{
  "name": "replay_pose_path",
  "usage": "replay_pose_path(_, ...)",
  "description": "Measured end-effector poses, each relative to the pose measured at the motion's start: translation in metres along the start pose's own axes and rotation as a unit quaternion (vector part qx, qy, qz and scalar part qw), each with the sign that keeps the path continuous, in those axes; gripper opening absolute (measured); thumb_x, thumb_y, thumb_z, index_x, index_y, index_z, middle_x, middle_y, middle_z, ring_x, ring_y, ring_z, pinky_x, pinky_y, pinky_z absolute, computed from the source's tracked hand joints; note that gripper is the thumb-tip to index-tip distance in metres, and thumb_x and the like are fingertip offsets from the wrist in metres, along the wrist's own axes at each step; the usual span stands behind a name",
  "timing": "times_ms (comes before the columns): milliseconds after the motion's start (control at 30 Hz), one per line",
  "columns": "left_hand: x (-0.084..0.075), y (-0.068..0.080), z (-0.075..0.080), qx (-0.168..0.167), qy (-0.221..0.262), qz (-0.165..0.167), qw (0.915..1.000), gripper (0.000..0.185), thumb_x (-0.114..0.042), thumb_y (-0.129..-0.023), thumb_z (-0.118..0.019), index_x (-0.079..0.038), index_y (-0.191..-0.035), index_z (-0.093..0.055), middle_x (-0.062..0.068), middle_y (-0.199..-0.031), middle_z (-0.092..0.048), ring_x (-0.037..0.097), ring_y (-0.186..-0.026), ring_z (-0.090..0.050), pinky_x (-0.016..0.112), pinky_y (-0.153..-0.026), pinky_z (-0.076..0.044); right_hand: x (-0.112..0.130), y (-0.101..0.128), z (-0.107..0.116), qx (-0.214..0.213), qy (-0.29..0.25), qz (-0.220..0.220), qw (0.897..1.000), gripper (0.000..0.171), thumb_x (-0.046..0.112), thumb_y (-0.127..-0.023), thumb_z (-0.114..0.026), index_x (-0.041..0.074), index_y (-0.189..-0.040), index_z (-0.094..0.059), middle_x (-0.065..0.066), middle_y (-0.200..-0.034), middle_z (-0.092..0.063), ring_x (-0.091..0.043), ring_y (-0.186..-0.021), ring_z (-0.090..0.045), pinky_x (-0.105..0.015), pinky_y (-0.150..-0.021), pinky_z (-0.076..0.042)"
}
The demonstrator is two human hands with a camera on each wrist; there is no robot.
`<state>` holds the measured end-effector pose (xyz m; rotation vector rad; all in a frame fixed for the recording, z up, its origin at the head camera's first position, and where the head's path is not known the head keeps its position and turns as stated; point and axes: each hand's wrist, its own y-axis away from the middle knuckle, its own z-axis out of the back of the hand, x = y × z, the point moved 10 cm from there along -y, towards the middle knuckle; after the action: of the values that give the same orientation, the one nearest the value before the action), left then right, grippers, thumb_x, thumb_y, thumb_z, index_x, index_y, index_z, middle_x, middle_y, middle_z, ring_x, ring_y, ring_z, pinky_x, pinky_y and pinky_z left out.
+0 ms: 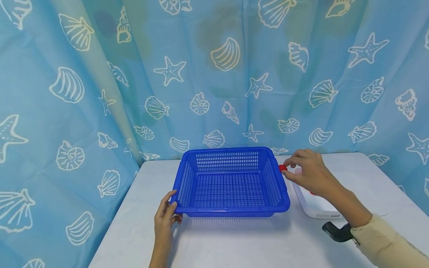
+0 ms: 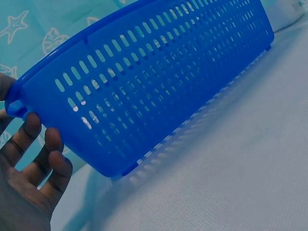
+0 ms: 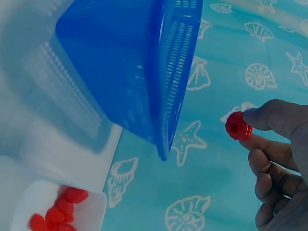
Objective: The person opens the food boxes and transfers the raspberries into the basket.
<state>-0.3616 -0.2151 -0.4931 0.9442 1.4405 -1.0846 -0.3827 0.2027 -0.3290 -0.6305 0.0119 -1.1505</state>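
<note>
A blue plastic basket [image 1: 231,210] with slotted walls stands on the white table, its inside bare in the head view. My left hand [image 1: 165,216] grips its rim at the near left corner, thumb over the edge and fingers beneath. Between the thumb and forefinger of my right hand [image 1: 310,171] is a red raspberry [image 3: 238,126], held just outside the basket's right rim. Its hollow end shows in the right wrist view. Below that hand, a white tray [image 1: 316,212] stands to the right of the basket, with several raspberries [image 3: 55,214] in it.
A blue curtain [image 1: 201,74] printed with white shells and starfish hangs behind and to the left of the white table [image 1: 228,245]. A black strap-like piece [image 1: 336,231] sits at my right wrist, by the beige sleeve [image 1: 385,238].
</note>
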Motion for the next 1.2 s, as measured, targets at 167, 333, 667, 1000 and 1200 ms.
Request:
replay_pose_path(167,0.002,0.001,-0.002,0.0,-0.002,0.003,1.0,0.038,-0.028,-0.104,-0.055,-0.02,-0.141,-0.056,0.012,-0.095,-0.049,0.02,-0.071,-0.057,0.029,-0.058,-0.05,0.008,-0.003,-0.006,0.009,-0.001,0.008,1.0,0.016,0.013,-0.081,-0.083,0.008,-0.095,-0.076,-0.005,-0.091,-0.063,-0.029,-0.099,-0.051,-0.05,-0.081,-0.034)
replay_pose_path(333,0.005,0.001,-0.002,-0.003,-0.006,0.007,1.0,0.038,-0.029,-0.104,-0.055,-0.024,-0.141,-0.056,0.013,-0.096,-0.05,0.02,-0.072,-0.057,0.029,-0.059,-0.051,0.015,-0.007,-0.014,0.018,-0.01,0.005,1.0,0.015,0.015,-0.082,-0.083,0.009,-0.094,-0.076,-0.005,-0.093,-0.063,-0.028,-0.101,-0.051,-0.049,-0.082,-0.036)
replay_pose_path(667,0.004,0.004,-0.003,0.0,-0.001,0.019,0.9998,0.039,-0.03,-0.104,-0.054,-0.023,-0.143,-0.054,0.011,-0.096,-0.05,0.02,-0.074,-0.058,0.029,-0.061,-0.051,0.028,-0.009,-0.028,0.039,-0.034,-0.014,0.999,0.021,0.021,-0.084,-0.081,0.014,-0.103,-0.076,-0.005,-0.105,-0.063,-0.029,-0.109,-0.051,-0.054,-0.089,-0.043)
replay_pose_path(1000,0.0,0.001,-0.003,0.0,-0.011,0.002,0.9999,0.038,-0.029,-0.104,-0.053,-0.022,-0.142,-0.055,0.012,-0.096,-0.048,0.02,-0.072,-0.059,0.028,-0.059,-0.051,0.024,-0.003,-0.026,0.045,-0.031,-0.022,0.998,0.021,0.02,-0.087,-0.078,0.011,-0.106,-0.075,-0.005,-0.105,-0.063,-0.029,-0.11,-0.052,-0.055,-0.09,-0.042)
replay_pose_path(1200,0.002,0.0,0.0,-0.003,-0.016,0.006,0.9998,0.038,-0.031,-0.104,-0.053,-0.024,-0.142,-0.055,0.012,-0.096,-0.05,0.02,-0.073,-0.058,0.028,-0.06,-0.051,0.019,0.0,-0.024,0.043,-0.025,-0.021,0.999,0.019,0.018,-0.086,-0.078,0.01,-0.104,-0.076,-0.004,-0.1,-0.062,-0.025,-0.105,-0.052,-0.052,-0.087,-0.042)
